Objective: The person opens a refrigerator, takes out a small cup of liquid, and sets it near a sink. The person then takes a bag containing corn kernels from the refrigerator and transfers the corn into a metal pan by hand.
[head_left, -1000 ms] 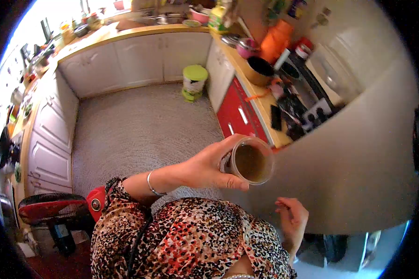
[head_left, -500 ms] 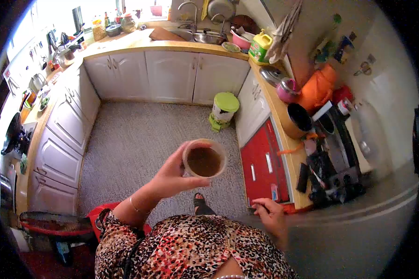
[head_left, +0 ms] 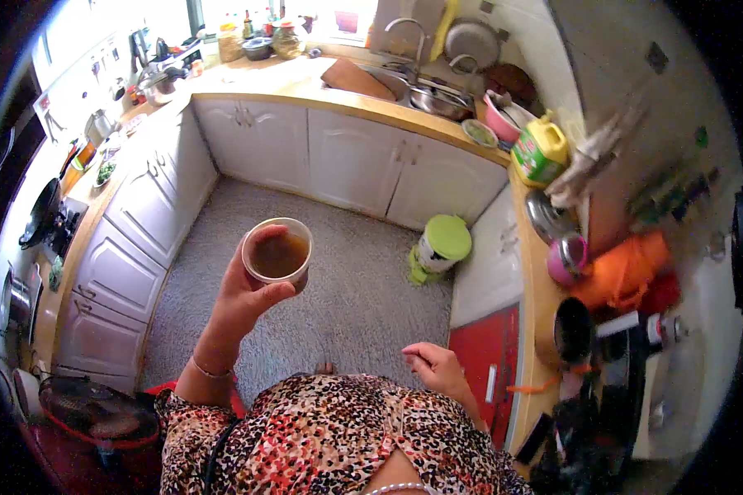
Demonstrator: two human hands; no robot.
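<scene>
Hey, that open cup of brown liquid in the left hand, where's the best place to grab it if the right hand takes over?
Probably the bare side wall of the cup, below the rim, coming from the right. The left hand wraps its left and lower side. The cup is open and fairly full of brown liquid, so keep the grip level and fingers off the top. The right hand is empty, low by the waist.

A home kitchen. White cabinets (head_left: 351,161) run under a yellow worktop (head_left: 305,82) that wraps three sides of a grey carpeted floor (head_left: 338,272). A sink (head_left: 425,87) with a tap sits in the worktop, a dish-soap jug (head_left: 541,153) to its right, pots (head_left: 570,330) beyond, and a green-lidded bin (head_left: 439,246) below it.
</scene>
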